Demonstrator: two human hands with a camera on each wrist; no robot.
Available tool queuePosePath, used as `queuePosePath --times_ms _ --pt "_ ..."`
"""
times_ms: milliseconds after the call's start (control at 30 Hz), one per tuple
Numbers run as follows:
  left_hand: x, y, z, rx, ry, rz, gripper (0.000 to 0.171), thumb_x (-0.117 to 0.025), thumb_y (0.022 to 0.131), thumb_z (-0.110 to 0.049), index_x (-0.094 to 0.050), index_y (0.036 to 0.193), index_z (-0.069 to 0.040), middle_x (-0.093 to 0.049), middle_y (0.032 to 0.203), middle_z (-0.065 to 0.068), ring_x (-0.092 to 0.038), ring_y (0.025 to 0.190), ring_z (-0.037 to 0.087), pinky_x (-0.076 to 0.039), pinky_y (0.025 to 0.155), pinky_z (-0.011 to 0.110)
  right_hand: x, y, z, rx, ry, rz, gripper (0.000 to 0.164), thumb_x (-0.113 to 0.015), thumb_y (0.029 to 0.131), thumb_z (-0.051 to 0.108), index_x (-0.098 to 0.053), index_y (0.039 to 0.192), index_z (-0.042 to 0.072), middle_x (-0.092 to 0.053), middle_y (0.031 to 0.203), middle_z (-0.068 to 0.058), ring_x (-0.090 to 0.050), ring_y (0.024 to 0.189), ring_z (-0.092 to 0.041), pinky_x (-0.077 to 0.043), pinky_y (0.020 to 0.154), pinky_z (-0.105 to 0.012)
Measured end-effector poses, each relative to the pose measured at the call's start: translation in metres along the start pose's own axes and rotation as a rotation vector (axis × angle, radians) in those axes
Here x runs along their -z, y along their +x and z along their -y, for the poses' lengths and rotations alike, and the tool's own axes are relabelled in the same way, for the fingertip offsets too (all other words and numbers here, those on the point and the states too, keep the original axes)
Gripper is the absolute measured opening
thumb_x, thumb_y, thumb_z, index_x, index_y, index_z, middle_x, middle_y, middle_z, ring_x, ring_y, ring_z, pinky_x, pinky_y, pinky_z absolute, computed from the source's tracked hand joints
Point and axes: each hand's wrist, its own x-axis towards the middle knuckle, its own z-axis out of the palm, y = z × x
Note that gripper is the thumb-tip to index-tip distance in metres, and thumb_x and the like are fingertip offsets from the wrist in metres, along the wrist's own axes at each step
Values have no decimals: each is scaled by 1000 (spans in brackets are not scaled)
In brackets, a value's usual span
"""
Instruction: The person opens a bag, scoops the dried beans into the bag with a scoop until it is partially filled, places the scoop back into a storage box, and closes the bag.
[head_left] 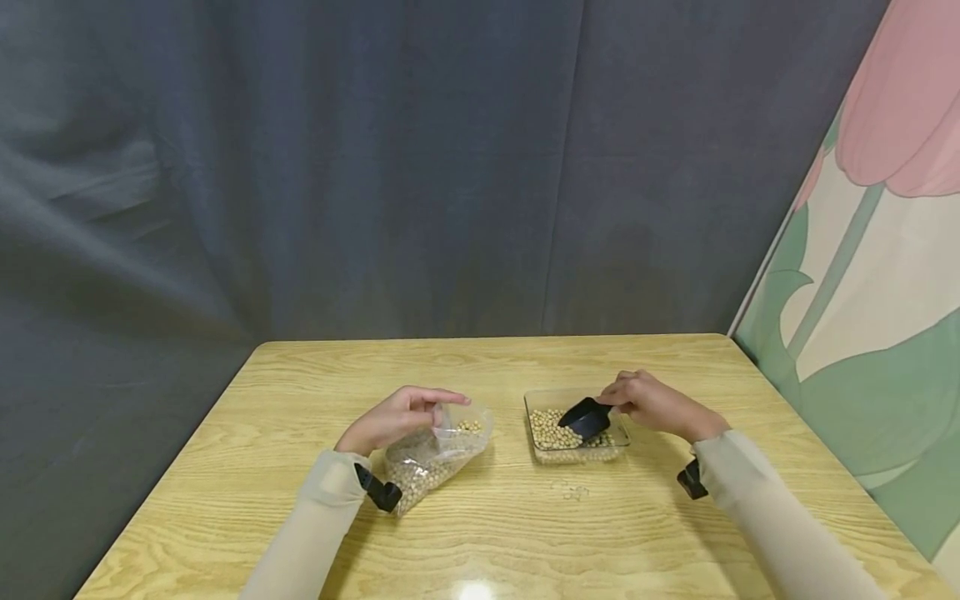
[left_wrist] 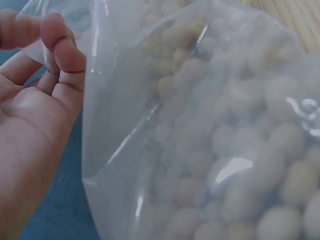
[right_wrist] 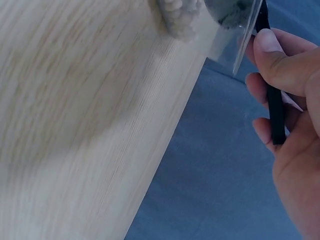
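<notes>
A clear plastic bag (head_left: 431, 468) of round, pale yellow beans rests on the table, its mouth tilted to the right. My left hand (head_left: 401, 417) pinches the bag's rim between thumb and fingers; the left wrist view shows the bag's plastic (left_wrist: 230, 125) close up beside the palm (left_wrist: 35, 115). On the right, a clear rectangular container (head_left: 549, 393) holds more of the beans (head_left: 550, 431). Gripped by its handle in my right hand (head_left: 656, 406), a black scoop (head_left: 588, 419) sits tilted in the container, its bowl among the beans. Fingers wrap the black handle (right_wrist: 276, 112) in the right wrist view.
The wooden table (head_left: 480, 542) carries both the bag and the container, which stand a short gap apart. A dark curtain (head_left: 420, 167) hangs behind its far edge. To the right is a panel with a painted flower (head_left: 900, 100).
</notes>
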Motion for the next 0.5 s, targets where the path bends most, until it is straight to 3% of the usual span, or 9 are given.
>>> queuePosePath --times_ms 167,500 --pt "-1 1 0 3 -1 -2 42 -46 97 0 -47 138 6 -41 146 26 -51 76 7 -49 77 24 -2 5 5 -33 -32 16 34 -60 83 -13 -71 113 -1 -73 106 -11 -62 90 -23 -46 78 -40" --pt "-1 2 1 0 10 -3 42 -47 96 0 -47 138 6 -44 143 27 -47 75 10 -46 70 25 -7 7 2 -24 112 13 31 -57 84 -16 -69 112 -7 -71 106 -19 -64 91 -28 -55 76 -39"
